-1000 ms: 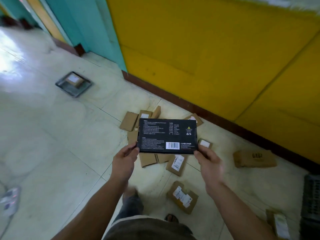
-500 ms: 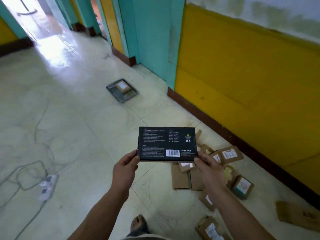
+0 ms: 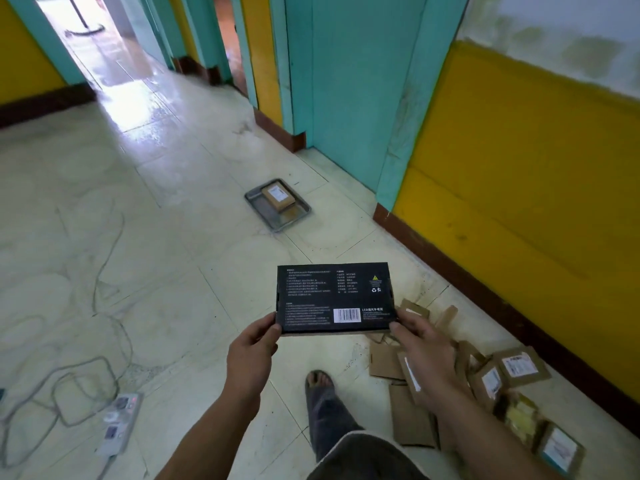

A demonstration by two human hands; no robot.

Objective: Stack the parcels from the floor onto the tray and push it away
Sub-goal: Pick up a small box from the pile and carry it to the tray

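Pinching the flat black box (image 3: 335, 296) at its near corners, both hands, left hand (image 3: 250, 355) and right hand (image 3: 425, 348), suffice; it looks light, stiff, slightly slick.

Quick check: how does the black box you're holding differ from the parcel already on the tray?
Colour: the black box is black with white print and a barcode; the brown parcel is plain cardboard with a white label.
Place: the black box is held in the air by the left hand and right hand; the brown parcel lies on the tray on the floor.
Shared: both are flat rectangular packages.
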